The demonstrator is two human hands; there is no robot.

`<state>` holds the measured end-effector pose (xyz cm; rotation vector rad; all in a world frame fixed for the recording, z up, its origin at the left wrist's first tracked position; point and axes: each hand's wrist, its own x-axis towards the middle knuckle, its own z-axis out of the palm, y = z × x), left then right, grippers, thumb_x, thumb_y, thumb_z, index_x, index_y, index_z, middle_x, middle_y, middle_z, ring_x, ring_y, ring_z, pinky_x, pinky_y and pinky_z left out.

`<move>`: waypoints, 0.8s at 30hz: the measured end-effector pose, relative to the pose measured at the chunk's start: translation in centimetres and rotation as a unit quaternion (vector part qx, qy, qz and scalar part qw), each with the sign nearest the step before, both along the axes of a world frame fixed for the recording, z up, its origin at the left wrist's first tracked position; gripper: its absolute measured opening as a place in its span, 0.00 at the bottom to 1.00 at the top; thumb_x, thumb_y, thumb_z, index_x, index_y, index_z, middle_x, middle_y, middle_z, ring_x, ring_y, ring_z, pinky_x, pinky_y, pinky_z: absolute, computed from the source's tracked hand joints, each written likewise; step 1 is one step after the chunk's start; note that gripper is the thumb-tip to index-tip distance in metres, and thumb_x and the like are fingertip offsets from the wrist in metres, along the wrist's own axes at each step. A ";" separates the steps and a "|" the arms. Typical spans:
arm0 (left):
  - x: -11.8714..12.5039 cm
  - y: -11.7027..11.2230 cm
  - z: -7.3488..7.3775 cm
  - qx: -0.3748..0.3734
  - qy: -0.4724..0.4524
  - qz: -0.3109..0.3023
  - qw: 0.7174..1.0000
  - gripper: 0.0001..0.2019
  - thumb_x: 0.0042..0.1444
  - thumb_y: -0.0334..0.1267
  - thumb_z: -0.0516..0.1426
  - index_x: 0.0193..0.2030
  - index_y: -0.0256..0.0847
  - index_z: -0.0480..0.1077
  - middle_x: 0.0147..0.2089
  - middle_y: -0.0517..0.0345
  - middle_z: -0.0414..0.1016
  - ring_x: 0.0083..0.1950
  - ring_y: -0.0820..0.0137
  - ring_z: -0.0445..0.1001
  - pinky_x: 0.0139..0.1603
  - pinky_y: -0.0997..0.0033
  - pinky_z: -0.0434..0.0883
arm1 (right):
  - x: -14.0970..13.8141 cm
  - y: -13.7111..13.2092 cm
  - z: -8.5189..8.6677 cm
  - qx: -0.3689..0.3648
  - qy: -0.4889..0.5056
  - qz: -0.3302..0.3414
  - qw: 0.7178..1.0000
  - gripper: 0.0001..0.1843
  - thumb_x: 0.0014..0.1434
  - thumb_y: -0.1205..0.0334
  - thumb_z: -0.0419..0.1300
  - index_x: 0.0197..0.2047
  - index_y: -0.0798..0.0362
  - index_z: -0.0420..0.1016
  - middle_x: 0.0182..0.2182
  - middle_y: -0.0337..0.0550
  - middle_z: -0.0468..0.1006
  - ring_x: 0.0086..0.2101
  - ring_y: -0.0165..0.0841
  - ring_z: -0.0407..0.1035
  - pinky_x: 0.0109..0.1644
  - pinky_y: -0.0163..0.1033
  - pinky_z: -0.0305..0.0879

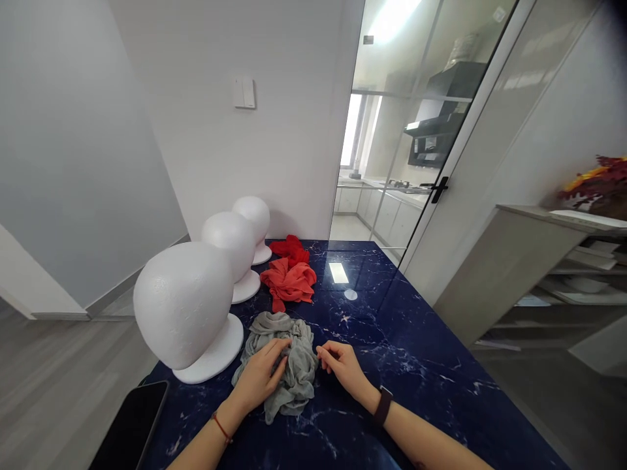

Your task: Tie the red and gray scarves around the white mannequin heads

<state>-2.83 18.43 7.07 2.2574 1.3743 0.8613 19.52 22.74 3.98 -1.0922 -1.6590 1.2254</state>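
Note:
A crumpled grey scarf (300,372) of thin cloth lies in a loose heap on the dark blue marbled table (401,365). My left hand (262,372) is on its left part, with cloth between the bent fingers and the thumb. Beside the heap's right edge is my right hand (340,364), thumb and fingertips drawn together; whatever they pinch is too small to make out. A white foam head form (183,303) on a round base stands left of the scarf. Just beyond the grey heap lies a coral-red scarf (289,282), bunched up.
Behind the nearest form stand a second white head form (230,241) and a third head form (252,215). A bright red scarf (292,248) lies at the far end. A black phone-like device (130,424) rests at the near left corner. A glass door (392,130) stands beyond.

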 end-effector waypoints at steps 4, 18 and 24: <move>0.0 -0.1 0.0 0.027 -0.010 0.006 1.000 0.17 0.62 0.33 0.46 0.57 0.47 0.61 0.51 0.54 0.70 0.52 0.68 0.70 0.54 0.64 0.69 | 0.0 0.0 0.0 0.002 -0.002 -0.003 1.000 0.21 0.58 0.46 0.55 0.26 0.56 0.72 0.18 0.37 0.69 0.20 0.25 0.61 0.24 0.30 0.56; -0.1 -1.5 1.1 0.207 0.024 0.047 0.977 0.20 0.57 0.29 0.51 0.56 0.48 0.61 0.54 0.50 0.65 0.55 0.63 0.67 0.54 0.59 0.69 | -0.1 -0.1 0.5 -0.004 -0.003 -0.018 1.000 0.23 0.57 0.43 0.55 0.25 0.55 0.71 0.18 0.38 0.68 0.20 0.27 0.61 0.25 0.32 0.56; -3.8 -4.9 0.9 0.412 -0.113 0.333 0.841 0.30 0.45 0.28 0.59 0.55 0.48 0.54 0.51 0.53 0.59 0.47 0.64 0.68 0.50 0.56 0.70 | -0.1 -0.1 0.5 -0.011 0.004 -0.025 1.000 0.24 0.56 0.42 0.55 0.25 0.55 0.71 0.18 0.38 0.68 0.19 0.27 0.61 0.25 0.33 0.56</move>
